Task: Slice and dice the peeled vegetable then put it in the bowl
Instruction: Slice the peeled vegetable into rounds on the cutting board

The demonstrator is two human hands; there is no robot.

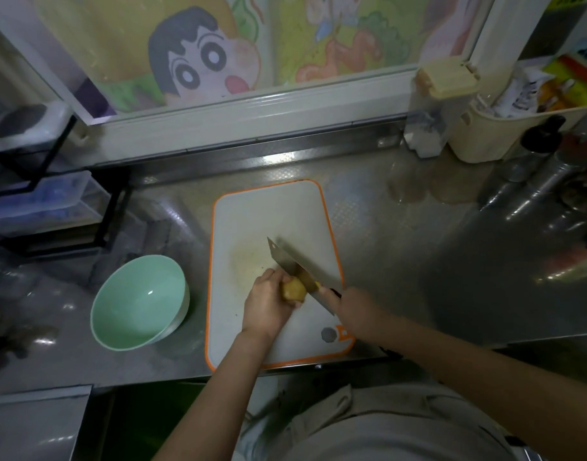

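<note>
A peeled yellow potato (pixel 293 290) rests on the white cutting board with an orange rim (pixel 252 214). My left hand (pixel 267 306) grips the potato from the left and holds it down. My right hand (pixel 353 311) is closed on the handle of a cleaver (pixel 293 262). The blade lies against the potato's right side, its tip pointing away from me. A pale green bowl (pixel 139 302) stands empty on the steel counter just left of the board.
A black wire rack with plastic boxes (pixel 45 207) stands at the far left. At the back right are a cream container (pixel 441 104), a cream basket of packets (pixel 518 128) and dark bottles (pixel 541 141). The counter's front edge runs just below the board.
</note>
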